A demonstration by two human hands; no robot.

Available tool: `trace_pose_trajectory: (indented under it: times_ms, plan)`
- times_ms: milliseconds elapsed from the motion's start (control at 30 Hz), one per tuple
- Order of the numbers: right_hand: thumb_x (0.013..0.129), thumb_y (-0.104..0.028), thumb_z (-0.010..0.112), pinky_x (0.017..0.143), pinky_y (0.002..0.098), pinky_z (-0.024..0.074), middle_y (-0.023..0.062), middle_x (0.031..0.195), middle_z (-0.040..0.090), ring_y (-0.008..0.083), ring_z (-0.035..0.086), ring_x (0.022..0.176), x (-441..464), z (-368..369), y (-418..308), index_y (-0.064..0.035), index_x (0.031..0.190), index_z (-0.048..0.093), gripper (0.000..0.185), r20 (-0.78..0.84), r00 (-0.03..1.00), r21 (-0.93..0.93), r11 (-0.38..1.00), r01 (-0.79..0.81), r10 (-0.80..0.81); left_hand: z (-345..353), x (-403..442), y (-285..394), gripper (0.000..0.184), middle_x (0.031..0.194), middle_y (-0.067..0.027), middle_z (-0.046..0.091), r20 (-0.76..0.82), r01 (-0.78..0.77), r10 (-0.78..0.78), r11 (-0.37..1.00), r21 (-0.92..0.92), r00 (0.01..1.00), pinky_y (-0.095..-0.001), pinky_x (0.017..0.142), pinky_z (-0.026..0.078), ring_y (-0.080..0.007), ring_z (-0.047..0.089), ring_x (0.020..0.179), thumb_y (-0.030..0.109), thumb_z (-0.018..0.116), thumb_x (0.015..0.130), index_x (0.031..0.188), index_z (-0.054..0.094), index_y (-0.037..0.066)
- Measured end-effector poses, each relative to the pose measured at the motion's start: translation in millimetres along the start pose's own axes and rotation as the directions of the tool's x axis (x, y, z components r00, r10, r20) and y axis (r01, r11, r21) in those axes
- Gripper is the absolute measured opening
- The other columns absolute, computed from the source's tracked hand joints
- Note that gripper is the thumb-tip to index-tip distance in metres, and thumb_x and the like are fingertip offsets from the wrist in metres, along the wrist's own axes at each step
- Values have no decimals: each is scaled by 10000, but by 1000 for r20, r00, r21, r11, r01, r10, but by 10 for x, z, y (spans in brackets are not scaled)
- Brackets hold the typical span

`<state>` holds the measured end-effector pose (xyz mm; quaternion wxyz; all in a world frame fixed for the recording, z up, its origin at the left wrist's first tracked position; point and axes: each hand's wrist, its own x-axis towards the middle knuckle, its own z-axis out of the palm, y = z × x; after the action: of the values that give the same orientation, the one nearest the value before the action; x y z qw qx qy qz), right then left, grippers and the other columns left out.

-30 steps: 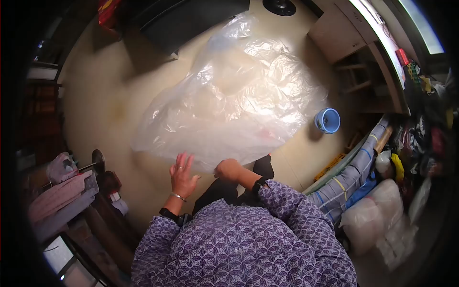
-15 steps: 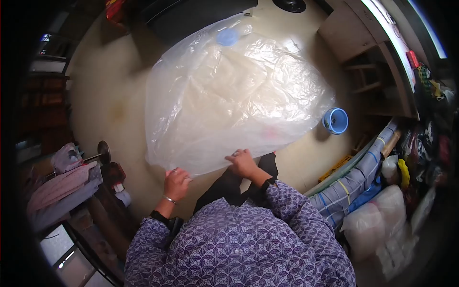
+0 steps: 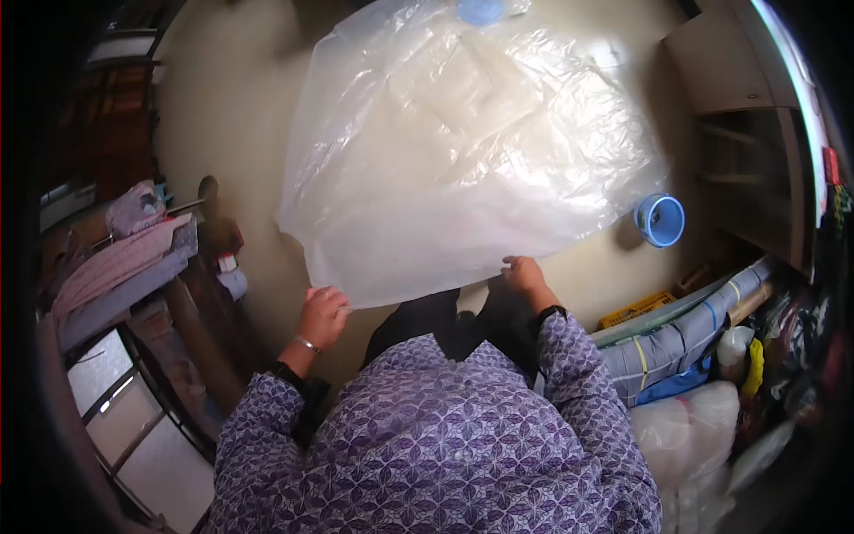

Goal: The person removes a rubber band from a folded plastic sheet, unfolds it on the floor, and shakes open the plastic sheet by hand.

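A large translucent plastic sheet (image 3: 445,151) lies spread over the floor in front of me, wrinkled and shiny toward its far right. My left hand (image 3: 326,313) is closed on its near left corner. Along the near edge, further right, my right hand (image 3: 525,275) pinches the plastic between thumb and fingers. Between the two hands the edge runs fairly straight, just in front of my dark trousers. A blue bowl-shaped container (image 3: 659,221) stands beside the sheet's right edge. Another blue round thing (image 3: 480,11) is at the sheet's far edge, partly cut off by the frame.
Right of me lie a rolled grey checked mat (image 3: 676,334), a yellow crate (image 3: 637,309) and stuffed plastic bags (image 3: 680,427). A wooden cabinet (image 3: 747,133) stands at the far right. Folded pink cloth (image 3: 120,258) is piled on the left, near a glass-paned frame (image 3: 133,427).
My right hand has moved right along the near edge, farther from my left hand. The edge between them is straighter. The view has shifted, so the sheet's far end now leaves the frame.
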<state>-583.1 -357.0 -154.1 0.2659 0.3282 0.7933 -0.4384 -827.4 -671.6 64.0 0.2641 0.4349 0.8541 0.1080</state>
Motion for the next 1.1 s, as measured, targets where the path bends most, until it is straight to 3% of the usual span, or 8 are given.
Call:
trace_pose_trajectory:
  times_ms: [200, 267, 433, 633, 667, 700, 767, 1100]
  plan:
    - [762, -229, 640, 804, 414, 496, 209, 917, 656, 361, 629, 878, -56, -234, 259, -49, 1013, 674, 310, 42, 999, 142, 990, -12, 7, 260, 80, 288, 43, 782, -59, 564, 46, 29, -27, 999, -44, 999, -385, 796, 373, -245, 558, 811, 135, 615, 743, 741, 585, 104]
    - [764, -222, 651, 778, 399, 504, 214, 884, 659, 340, 645, 847, -100, -213, 469, -40, 1018, 670, 313, -21, 999, 0, 999, 46, -46, 339, 50, 275, 36, 790, -53, 570, 31, 31, -30, 998, -53, 999, -385, 801, 369, -238, 560, 821, 134, 615, 744, 746, 591, 107]
    - [771, -234, 654, 790, 394, 507, 211, 906, 668, 336, 650, 864, -148, -275, 681, -29, 1035, 668, 335, 21, 998, -57, 997, -54, 56, 512, 70, 182, 35, 795, -32, 577, 53, 57, -51, 991, -118, 997, -383, 824, 353, -220, 562, 838, 141, 626, 744, 759, 608, 116]
    - [778, -231, 647, 653, 332, 526, 180, 803, 679, 219, 668, 671, 40, 85, 594, -29, 1051, 668, 340, 20, 991, 56, 989, -135, 135, 509, 42, 77, 41, 795, -19, 576, 61, 86, -74, 973, -212, 995, -391, 837, 344, -206, 562, 844, 163, 632, 750, 760, 610, 131]
    - [775, -254, 644, 795, 360, 508, 206, 910, 674, 306, 664, 861, 49, 58, 357, -24, 1035, 672, 349, 85, 978, 93, 976, -198, 190, 526, 16, 49, 37, 796, -19, 575, 52, 77, -67, 974, -215, 996, -396, 836, 344, -205, 562, 846, 164, 629, 752, 761, 611, 132]
    - [772, -260, 645, 781, 361, 510, 204, 901, 675, 303, 666, 846, 79, 99, 189, -36, 1035, 675, 347, 79, 980, 95, 977, -189, 182, 553, -10, 24, 34, 797, -18, 573, 42, 67, -59, 974, -219, 997, -400, 835, 343, -205, 562, 847, 164, 626, 754, 762, 611, 134]
    - [784, -208, 645, 618, 309, 514, 171, 785, 678, 183, 646, 627, 146, 212, -68, -40, 1046, 675, 312, 51, 996, 98, 992, -74, 69, 576, -46, -25, 27, 798, -18, 571, 32, 56, -50, 972, -227, 998, -407, 831, 341, -204, 562, 849, 163, 620, 758, 765, 613, 138]
    - [812, -182, 646, 581, 286, 486, 110, 723, 662, 139, 601, 609, 237, 429, -588, -28, 1085, 655, 314, 139, 990, 161, 985, -59, 37, 517, -100, -122, 51, 800, -16, 598, 61, 75, -61, 959, -273, 996, -390, 810, 344, -203, 570, 813, 168, 611, 781, 790, 643, 129]
